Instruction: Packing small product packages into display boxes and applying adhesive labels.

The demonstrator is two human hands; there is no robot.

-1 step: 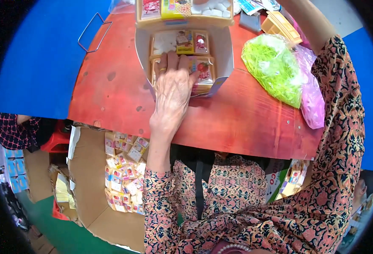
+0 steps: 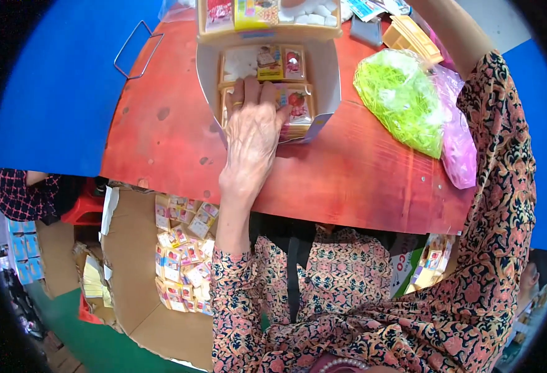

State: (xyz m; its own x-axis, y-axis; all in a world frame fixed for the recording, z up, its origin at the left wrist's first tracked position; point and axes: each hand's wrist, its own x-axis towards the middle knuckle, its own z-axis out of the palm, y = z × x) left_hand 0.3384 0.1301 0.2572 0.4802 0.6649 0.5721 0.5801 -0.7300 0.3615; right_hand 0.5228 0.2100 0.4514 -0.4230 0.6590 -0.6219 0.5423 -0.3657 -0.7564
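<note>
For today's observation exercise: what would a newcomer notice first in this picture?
First, the left hand pressing small packets into a white box on the red table. Next, the bright green bag to the right. Below the table's left edge, a cardboard carton holds more packets.

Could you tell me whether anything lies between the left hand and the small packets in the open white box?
Nothing visible does: the left hand already rests flat on the front packets inside the white box.

We see small flat yellow packets (image 2: 289,109) lying in two rows inside an open white box (image 2: 326,74) on the red table.
</note>
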